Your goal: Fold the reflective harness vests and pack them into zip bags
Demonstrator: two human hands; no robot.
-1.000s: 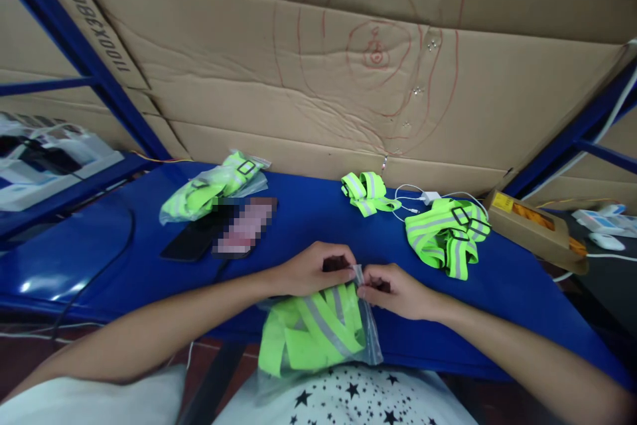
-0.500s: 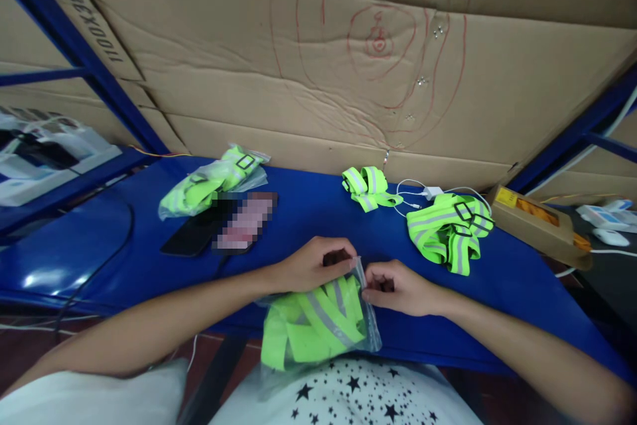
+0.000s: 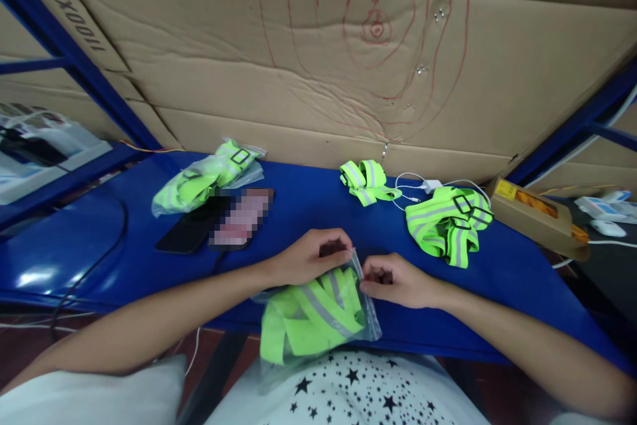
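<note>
Presently, you are holding a clear zip-top bag (image 3: 372, 324) at the near edge of the blue tabletop (image 3: 308, 199), and a folded neon-yellow reflective strap (image 3: 318, 315) is showing through its film. Counting that bag as the clock's centre, with twelve pointing straight ahead, your left hand (image 3: 311, 258) is lying at twelve, its thumb and forefinger clamping the bag's upper corner. Your right hand (image 3: 403, 280) is coming in from two, its curled fingertips meeting the bag's edge; whether they are pinching the film or only touching it, I cannot tell.

Farther out at one, a small loose reflective strap (image 3: 368, 195) is lying near the cardboard panel (image 3: 209, 80). Toward two, a larger reflective bundle with black buckles (image 3: 440, 213) is resting on the tabletop, with a white charging adapter (image 3: 432, 186) lying just behind it. Beyond the bundle, a windowed carton (image 3: 527, 223) with a yellow label is showing orange contents. Between ten and eleven, a second bagged strap (image 3: 192, 189) is lying, and nearer to you a black phone (image 3: 183, 233) and a phone with a pixelated screen (image 3: 242, 216) are lying side by side. At six, your star-printed garment (image 3: 343, 385) is showing below the bag.
</note>
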